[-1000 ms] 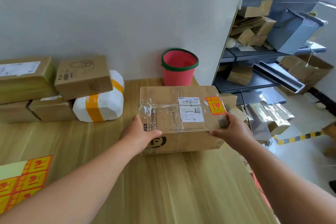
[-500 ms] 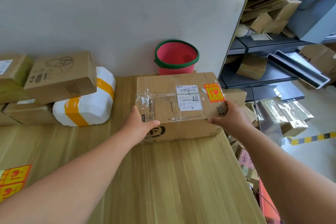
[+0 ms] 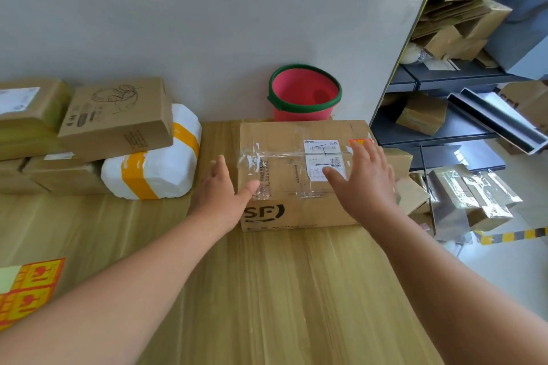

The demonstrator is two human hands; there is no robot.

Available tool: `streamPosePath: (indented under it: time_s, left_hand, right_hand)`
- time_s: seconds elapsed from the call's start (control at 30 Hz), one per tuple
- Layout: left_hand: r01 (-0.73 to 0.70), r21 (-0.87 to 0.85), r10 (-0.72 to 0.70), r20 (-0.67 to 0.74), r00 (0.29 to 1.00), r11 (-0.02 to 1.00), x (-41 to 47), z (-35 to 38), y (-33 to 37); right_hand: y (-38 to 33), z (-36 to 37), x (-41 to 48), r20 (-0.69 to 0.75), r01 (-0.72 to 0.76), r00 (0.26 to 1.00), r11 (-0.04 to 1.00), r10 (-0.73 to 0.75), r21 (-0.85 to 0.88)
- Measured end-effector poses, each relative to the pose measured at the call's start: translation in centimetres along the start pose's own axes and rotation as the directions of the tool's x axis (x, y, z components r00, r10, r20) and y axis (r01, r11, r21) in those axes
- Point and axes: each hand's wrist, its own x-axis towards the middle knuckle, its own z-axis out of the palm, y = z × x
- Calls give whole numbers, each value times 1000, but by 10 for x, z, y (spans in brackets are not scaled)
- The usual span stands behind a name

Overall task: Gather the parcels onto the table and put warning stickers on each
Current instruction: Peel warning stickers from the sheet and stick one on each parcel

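Note:
A taped cardboard parcel (image 3: pixel 284 139) with a white label and an orange warning sticker (image 3: pixel 357 142) rests on the wooden table (image 3: pixel 267 290), close to the wall. My left hand (image 3: pixel 219 192) is open at the parcel's left front corner, thumb against the box. My right hand (image 3: pixel 361 178) is open with fingers spread over the parcel's top right, partly covering the label and sticker. A sheet of orange-and-yellow warning stickers (image 3: pixel 29 287) lies at the table's left edge.
Stacked brown parcels (image 3: pixel 115 118) and a white parcel with orange tape (image 3: pixel 154 163) sit at the table's left back. A red bucket with a green rim (image 3: pixel 305 98) stands behind the parcel. Shelves (image 3: pixel 444 77) and more boxes (image 3: pixel 474 198) are to the right, off the table.
The parcel has been pushed back toward the wall and bucket. Both hands have let go of its sides and now lie open on or beside it.

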Motion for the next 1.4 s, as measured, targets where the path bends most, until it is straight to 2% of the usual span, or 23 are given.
streamPosePath:
  time_s: [0.1,0.23,0.37,0.47,0.63,0.8,0.93,1.07,1.23,1.33,1.4]
  left_hand:
    - [-50,43,56,-157,986,998,5,-25,-21]
    - [-21,28,28,-300,953,999,10,-64,-63]
    - [51,-8,-50,-380,924,999,18,-104,-117]
    - [114,-91,-140,-385,912,989,30,-127,-156]
    - [157,-240,-229,-313,922,958,55,-154,-194]
    - [140,-357,-224,-206,953,924,87,-170,-210]
    - [134,-462,-202,-100,974,877,114,-167,-224]
    - [174,-568,-213,-2,977,804,122,-161,-231]
    - [87,-592,-172,-88,981,801,96,-160,-229]
    - [7,-661,-153,-164,975,751,66,-161,-222]
    - [4,-715,-208,-197,958,699,43,-163,-212]
  right_hand:
    - [-44,12,-9,48,118,992,993,-117,-22]
    - [-106,32,-21,85,246,965,969,-247,17]
    - [-172,54,-32,99,323,938,942,-331,88]
    - [-220,68,-36,128,332,926,927,-355,174]
    - [-279,95,-26,168,248,939,931,-299,266]
    - [-315,111,1,221,32,968,927,-122,375]
    - [-332,121,23,315,-137,949,897,-3,421]
    - [-338,131,29,381,-194,924,847,-12,496]
    - [-323,123,9,346,-182,938,804,-32,566]
    - [-310,110,-19,321,-168,946,794,-36,584]
    - [-299,100,-43,322,-169,946,788,-39,592]
